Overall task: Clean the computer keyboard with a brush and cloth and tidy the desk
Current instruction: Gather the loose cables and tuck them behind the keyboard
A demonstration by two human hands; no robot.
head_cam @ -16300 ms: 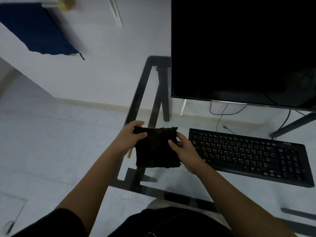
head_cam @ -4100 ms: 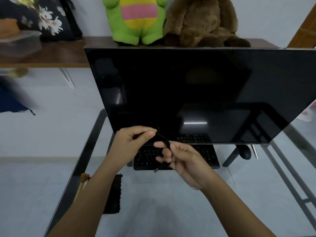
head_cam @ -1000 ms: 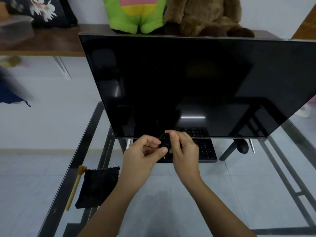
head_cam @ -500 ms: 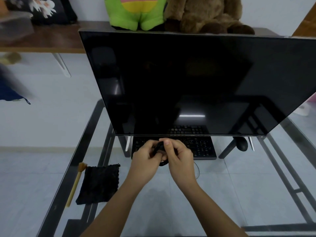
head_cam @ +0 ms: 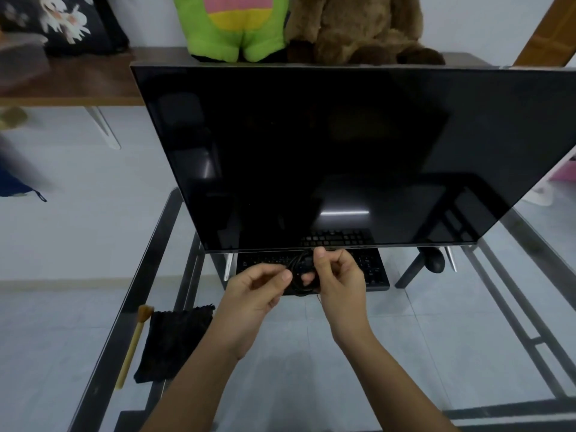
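2 hands [head_cam: 299, 285], 1 cable [head_cam: 297, 275], 1 keyboard [head_cam: 371, 269]

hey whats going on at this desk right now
A person is standing over a glass desk, holding a coiled black cable between both hands: the left hand pinches one side and the right hand grips the other. They hold it just in front of the black keyboard, which is tucked under the dark monitor. The brush and the dark cloth lie side by side at the desk's left edge, neither in hand.
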